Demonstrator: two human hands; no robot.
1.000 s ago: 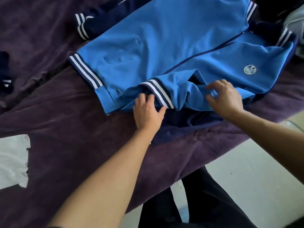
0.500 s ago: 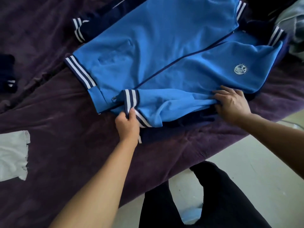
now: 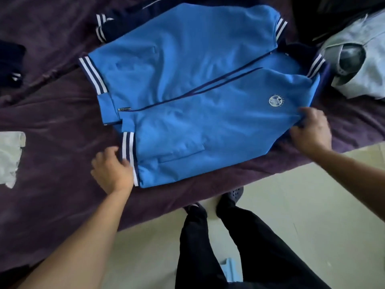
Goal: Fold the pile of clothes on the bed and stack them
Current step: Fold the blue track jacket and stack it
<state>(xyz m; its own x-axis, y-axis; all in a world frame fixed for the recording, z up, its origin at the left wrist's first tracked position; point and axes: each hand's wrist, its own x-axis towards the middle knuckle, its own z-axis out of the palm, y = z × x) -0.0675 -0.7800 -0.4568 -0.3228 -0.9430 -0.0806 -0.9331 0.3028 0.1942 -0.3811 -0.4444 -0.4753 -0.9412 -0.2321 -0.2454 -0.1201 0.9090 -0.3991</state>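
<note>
A bright blue zip jacket point(image 3: 187, 84) with navy and white striped cuffs and hem lies spread flat on the purple bed cover point(image 3: 52, 126), front up, a round white logo on its chest. My left hand point(image 3: 112, 172) pinches the striped hem at the jacket's near left corner. My right hand point(image 3: 312, 132) grips the jacket's near right edge, below the collar. The near sleeve is out of sight under the front panel.
A pale grey garment point(image 3: 358, 65) lies crumpled at the right of the bed. A white cloth point(image 3: 9, 157) sits at the left edge, a dark item point(image 3: 10, 65) at the far left. The bed's edge runs diagonally beside my legs point(image 3: 218, 247) on the light floor.
The bunched near front panel has been pulled toward me and flattened. My left hand moved down and left with the hem; my right hand slid right along the edge.
</note>
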